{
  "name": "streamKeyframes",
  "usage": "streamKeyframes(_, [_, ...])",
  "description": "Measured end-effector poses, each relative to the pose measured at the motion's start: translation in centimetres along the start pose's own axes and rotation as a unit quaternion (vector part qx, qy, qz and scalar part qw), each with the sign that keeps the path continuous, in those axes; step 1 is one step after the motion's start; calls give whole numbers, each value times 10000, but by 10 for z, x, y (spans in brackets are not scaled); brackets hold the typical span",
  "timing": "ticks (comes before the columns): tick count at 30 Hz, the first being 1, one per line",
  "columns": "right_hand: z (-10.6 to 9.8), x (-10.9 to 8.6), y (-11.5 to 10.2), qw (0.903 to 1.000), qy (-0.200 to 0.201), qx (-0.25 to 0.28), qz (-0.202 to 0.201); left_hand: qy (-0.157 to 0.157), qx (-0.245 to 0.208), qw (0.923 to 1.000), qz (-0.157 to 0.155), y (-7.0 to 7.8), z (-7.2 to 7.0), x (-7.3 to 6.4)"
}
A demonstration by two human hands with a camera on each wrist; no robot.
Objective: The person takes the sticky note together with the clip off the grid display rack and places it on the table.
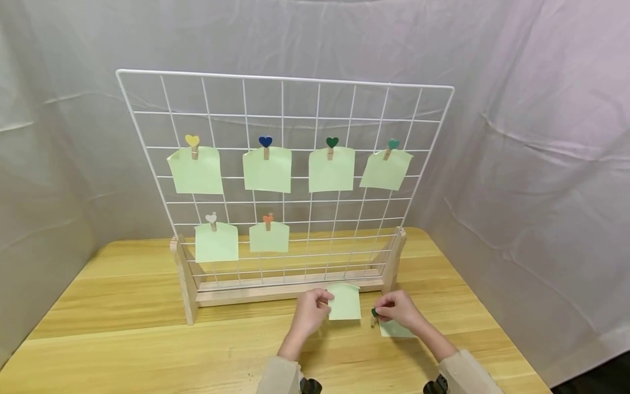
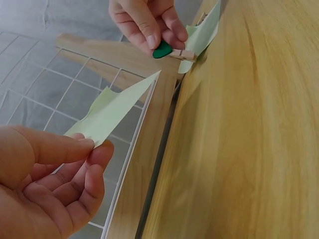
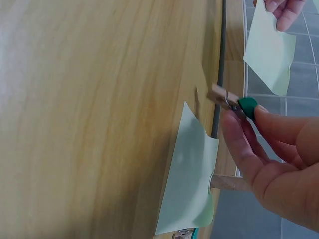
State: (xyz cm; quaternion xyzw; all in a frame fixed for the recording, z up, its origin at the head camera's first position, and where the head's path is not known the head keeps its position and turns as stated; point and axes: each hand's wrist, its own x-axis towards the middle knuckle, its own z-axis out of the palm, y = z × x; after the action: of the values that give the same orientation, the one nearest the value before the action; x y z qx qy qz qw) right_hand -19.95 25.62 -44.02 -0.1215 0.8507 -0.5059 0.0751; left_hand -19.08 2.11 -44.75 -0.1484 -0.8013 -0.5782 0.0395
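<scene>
My left hand [image 1: 311,312] pinches a pale green paper note [image 1: 344,302] by its left edge, between thumb and fingers. The note hangs above the table in front of the rack's wooden base. To its right, my right hand [image 1: 400,309] pinches a small wooden clothespin [image 3: 230,99] by its dark green heart end [image 3: 247,106]; the pin's wooden tip points away from the fingers. The pin and the held note are apart. Below my right hand, a second green note [image 3: 189,174] lies on the table, partly covered by that hand in the head view.
A white wire grid [image 1: 295,116] stands in a wooden base [image 1: 290,293]. Several green notes hang on it from heart-topped clothespins, in an upper row [image 1: 267,169] and a lower row [image 1: 216,243]. Another clip [image 3: 184,233] shows at the right wrist view's bottom edge. Grey cloth [image 1: 517,164] surrounds the table [image 1: 147,350].
</scene>
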Motion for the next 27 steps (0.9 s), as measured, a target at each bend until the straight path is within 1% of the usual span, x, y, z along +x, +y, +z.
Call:
streamKeyframes(6, [-2,2,3,9987,-480,71,156,-108,9,9999,-97,-1,4,2])
streamKeyframes(11, [-3,3,2,9971,-689,85,306,-195,13,9997,-121,-4,8,4])
streamKeyframes(17, [-3,3,1,9958,-823,21,404,-273,21,9995,-126,-6,12,6])
streamKeyframes(22, [-3,3,2,9948,-821,-23,594,-355,-13,9991,-216,-6,15,5])
streamKeyframes(25, [-3,2,3,9944,-809,-9,685,-431,19,9986,-306,-5,17,5])
streamKeyframes(27, [-3,3,3,9941,-806,-3,732,-482,57,9983,-308,-6,18,5])
